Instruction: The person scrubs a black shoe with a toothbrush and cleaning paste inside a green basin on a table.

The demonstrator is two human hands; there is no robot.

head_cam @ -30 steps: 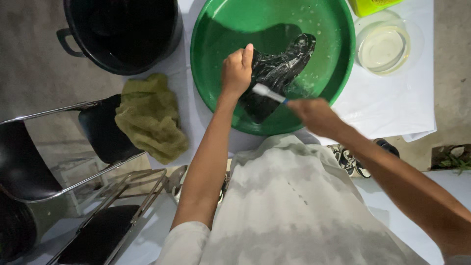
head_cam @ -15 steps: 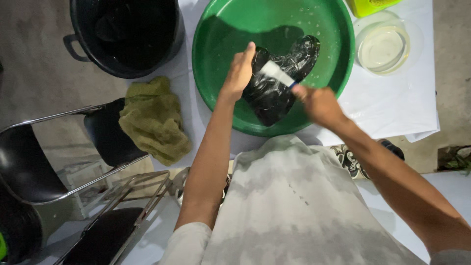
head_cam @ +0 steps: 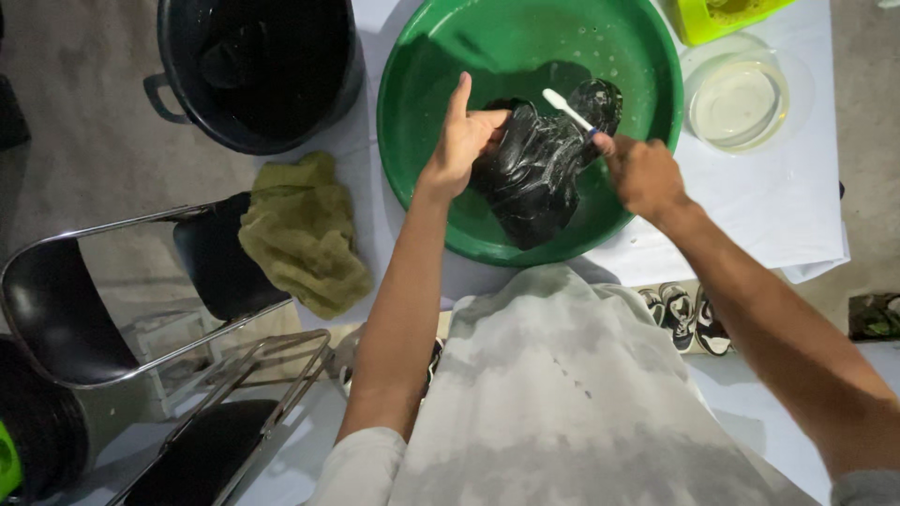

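Seen from above, a person in a pale grey shirt works over a round green plastic basin [head_cam: 412,84] set on a surface covered with a white cloth [head_cam: 787,197]. The left hand [head_cam: 461,141] presses a wet black garment [head_cam: 534,169] against the inside of the basin, its grip spread over the fabric's edge with the index finger raised. The right hand [head_cam: 645,173] has its grip pinched around the handle of a small white brush [head_cam: 567,110], whose head points up and to the left above the soapy cloth. The garment lies bunched in the lower middle of the basin, glossy with suds, between the two hands.

Just right of the basin stands a clear round plastic container [head_cam: 741,98], and beyond it the corner of a lime-green tub [head_cam: 722,14]. To the left of the basin, on the floor, sits a large black bucket [head_cam: 253,66] with dark contents. An olive-green towel [head_cam: 300,234] lies crumpled over the edge of a black chair with a chrome frame [head_cam: 84,309]. A pair of patterned sandals [head_cam: 684,314] rests on the floor below the surface's edge.
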